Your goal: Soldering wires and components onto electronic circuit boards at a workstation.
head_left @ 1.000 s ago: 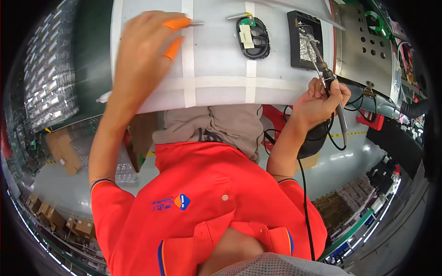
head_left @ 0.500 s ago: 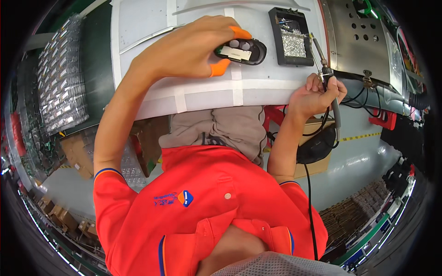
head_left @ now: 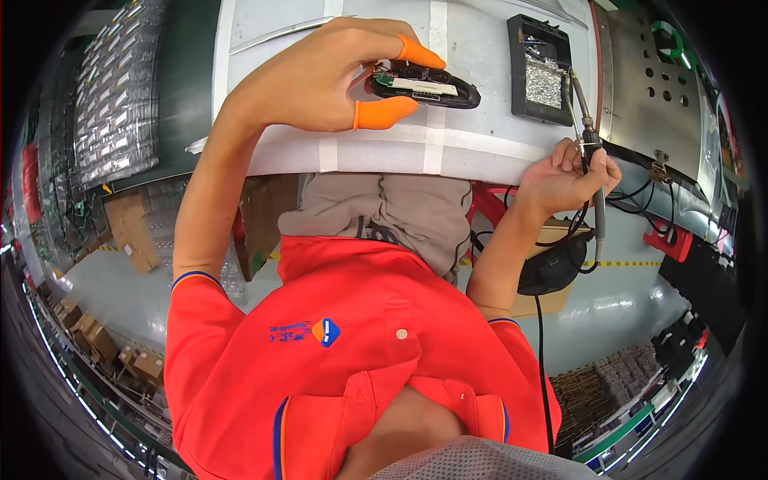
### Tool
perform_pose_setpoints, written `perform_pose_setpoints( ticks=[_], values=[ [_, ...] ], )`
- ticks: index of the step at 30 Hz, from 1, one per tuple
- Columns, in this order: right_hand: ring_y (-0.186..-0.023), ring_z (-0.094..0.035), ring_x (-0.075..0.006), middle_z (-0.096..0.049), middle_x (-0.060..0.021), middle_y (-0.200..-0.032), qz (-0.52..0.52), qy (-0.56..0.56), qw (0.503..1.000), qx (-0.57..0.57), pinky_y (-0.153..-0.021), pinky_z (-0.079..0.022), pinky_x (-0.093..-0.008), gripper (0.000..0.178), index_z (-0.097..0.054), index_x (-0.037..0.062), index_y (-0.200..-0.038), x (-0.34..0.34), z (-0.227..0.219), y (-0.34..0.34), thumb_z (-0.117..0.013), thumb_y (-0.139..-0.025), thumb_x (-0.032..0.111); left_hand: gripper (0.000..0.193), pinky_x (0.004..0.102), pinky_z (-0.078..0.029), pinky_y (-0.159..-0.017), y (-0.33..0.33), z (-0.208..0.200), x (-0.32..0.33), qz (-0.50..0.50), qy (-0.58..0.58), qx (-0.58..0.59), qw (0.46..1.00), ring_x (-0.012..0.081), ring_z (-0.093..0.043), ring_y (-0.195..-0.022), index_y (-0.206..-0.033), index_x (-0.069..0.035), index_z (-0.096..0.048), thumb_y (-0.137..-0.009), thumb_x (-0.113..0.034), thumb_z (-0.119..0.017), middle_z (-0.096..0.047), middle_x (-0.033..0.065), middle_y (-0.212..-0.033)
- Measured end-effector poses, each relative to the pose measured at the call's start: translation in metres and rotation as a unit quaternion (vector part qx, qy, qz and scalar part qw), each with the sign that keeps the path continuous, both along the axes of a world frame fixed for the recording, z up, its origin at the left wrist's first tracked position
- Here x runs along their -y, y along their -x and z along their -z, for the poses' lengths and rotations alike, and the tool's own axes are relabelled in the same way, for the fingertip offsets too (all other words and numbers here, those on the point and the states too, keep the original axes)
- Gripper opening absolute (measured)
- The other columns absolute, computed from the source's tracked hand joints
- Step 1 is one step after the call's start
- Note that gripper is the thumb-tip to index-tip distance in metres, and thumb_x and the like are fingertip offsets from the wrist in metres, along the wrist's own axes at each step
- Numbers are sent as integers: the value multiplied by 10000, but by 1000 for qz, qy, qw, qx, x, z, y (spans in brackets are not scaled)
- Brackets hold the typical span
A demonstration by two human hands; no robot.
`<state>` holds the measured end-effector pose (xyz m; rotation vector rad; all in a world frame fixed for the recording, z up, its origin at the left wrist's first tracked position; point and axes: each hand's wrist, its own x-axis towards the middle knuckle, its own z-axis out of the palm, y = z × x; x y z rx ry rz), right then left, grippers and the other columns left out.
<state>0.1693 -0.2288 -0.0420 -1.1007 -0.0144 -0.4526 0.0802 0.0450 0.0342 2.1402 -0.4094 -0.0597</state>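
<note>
Left hand: the left hand (head_left: pixel 320 80) was closed around a small black oval device (head_left: pixel 428 86), pinching it between thumb and forefinger, both capped with orange finger cots (head_left: pixel 382 114)
Black oval device: it was held just above the white surface (head_left: pixel 264 96), its open face showing a pale circuit board (head_left: pixel 424 83) with a green end
Right hand: the right hand (head_left: pixel 568 176) was wrapped around the handle of a slim electric screwdriver (head_left: pixel 588 152), its metal tip pointing up and away from the body
Screwdriver cable: a black cable (head_left: pixel 540 336) ran down from the tool past the right forearm
Black tray: a rectangular black tray (head_left: pixel 542 70) of small silvery parts sat on the surface between the device and the screwdriver, just left of the tool's tip
Metal plate: a perforated grey metal plate (head_left: pixel 648 96) lay right of the screwdriver
Clothing: an orange polo shirt (head_left: pixel 344 336) and grey trousers (head_left: pixel 384 216) filled the lower middle
Left side: stacked trays of silvery parts (head_left: pixel 116 96) stood well apart from the left hand
</note>
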Motion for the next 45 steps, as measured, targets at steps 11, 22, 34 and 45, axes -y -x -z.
perform_pose_setpoints(
  ticks=[11,22,34,45],
  values=[
    [-473,-287,-59,-319,30,-594,0,5,1000,1,-429,-249,-225,153,-416,89,-843,4,5,5,-534,-937,112,401,393,-495,-814,39,-36,-95,-326,-202,-17,923,357,-612,-934,-1147,27,-628,-809,-163,-731,-613,167,-1033],
    [-468,-300,-62,-326,22,-615,-9,-32,999,-7,-426,-253,-217,137,-418,92,-853,1,5,0,-528,-934,72,623,393,-516,-924,-152,14,-297,-514,-319,-41,795,362,-616,-1113,-1189,29,-600,-747,-359,-804,-607,263,-1210],
    [-475,-310,-64,-334,2,-648,21,13,1000,-9,-413,-272,-207,197,-386,74,-854,5,2,0,-569,-899,133,650,512,-434,-1023,-263,63,-295,-481,-384,-15,788,417,-472,-1276,-1263,-64,-599,-838,-552,-667,-499,235,-1362],
    [-513,-360,-90,-375,-29,-702,16,26,997,-68,-436,-304,-202,201,-393,68,-882,0,-5,-2,-571,-844,154,535,470,-448,-961,-518,107,-379,-219,-277,222,909,368,-517,-1194,-1212,-46,-608,-828,-415,-665,-521,215,-1301]
  ],
)
